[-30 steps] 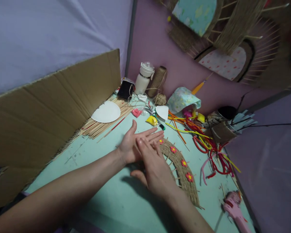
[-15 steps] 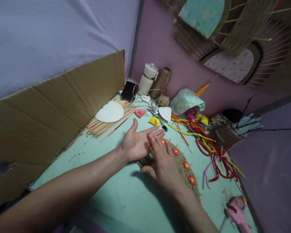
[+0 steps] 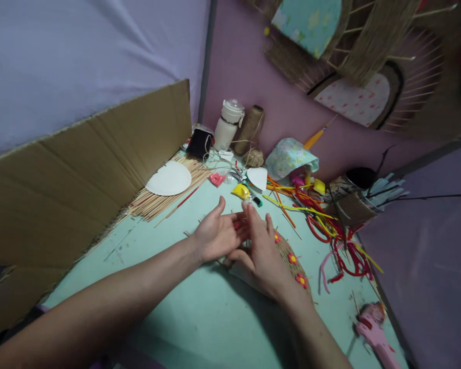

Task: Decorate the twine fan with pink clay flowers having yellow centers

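Note:
My left hand (image 3: 219,234) is held palm up above the table, its thumb raised and fingers stretched out. Close against its fingers, my right hand (image 3: 260,251) is turned edgewise, fingers extended and thumb apart. A small red piece (image 3: 237,224) shows at the left fingers between the two hands; it may be soft clay, and its shape is partly hidden. Below and behind the right hand lies a curved woven twine piece (image 3: 286,246) with stick ends along its edge. Red flowers with yellow centres (image 3: 293,258) sit along its rim. The hands cover much of it.
Packets of pink clay (image 3: 216,179) and yellow clay (image 3: 241,192) lie beyond the hands. Thin sticks (image 3: 157,202) and a white oval (image 3: 169,179) are by the cardboard (image 3: 100,169). Pipe cleaners (image 3: 349,256) tangle at right, near a pink glue gun (image 3: 374,333).
My right hand has tilted more upright, and its fingers now stand beside the left fingers. The left fingers have curled slightly. The view has shifted a little to the right.

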{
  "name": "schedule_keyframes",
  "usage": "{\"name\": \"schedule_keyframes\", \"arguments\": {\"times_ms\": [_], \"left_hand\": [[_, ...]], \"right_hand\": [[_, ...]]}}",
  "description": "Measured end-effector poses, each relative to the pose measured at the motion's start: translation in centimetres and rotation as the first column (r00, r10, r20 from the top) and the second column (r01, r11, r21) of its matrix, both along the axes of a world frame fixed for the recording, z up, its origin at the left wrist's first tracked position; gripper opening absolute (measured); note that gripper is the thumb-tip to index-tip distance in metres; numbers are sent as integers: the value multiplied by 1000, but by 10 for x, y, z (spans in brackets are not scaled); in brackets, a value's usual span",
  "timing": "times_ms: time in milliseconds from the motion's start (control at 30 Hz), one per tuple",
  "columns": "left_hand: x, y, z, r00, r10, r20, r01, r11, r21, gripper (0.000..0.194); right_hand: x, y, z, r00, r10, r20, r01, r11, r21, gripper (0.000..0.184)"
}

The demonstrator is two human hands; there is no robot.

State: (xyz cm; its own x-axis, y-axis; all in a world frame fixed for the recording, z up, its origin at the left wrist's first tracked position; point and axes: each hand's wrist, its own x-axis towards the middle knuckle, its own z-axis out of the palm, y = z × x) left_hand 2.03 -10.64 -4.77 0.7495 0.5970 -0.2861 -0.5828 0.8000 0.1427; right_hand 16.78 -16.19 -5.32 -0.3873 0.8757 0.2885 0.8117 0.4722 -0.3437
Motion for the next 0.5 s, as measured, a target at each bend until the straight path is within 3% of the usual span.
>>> {"name": "schedule_keyframes", "arguments": {"times_ms": [133,333,500], "left_hand": [[-1,2,-1,987,-4,-159,13,998,58,32],[-14,13,7,902,177,-394,-16,925,379,26],[-21,25,3,713,352,-607,86,815,574,20]], "right_hand": [[12,-15,4,970,-145,-193,145,989,-11,82],[33,-49,4,895,-296,-334,263,954,-141,71],[46,-61,-3,874,-328,-358,283,944,-172,59]]}}
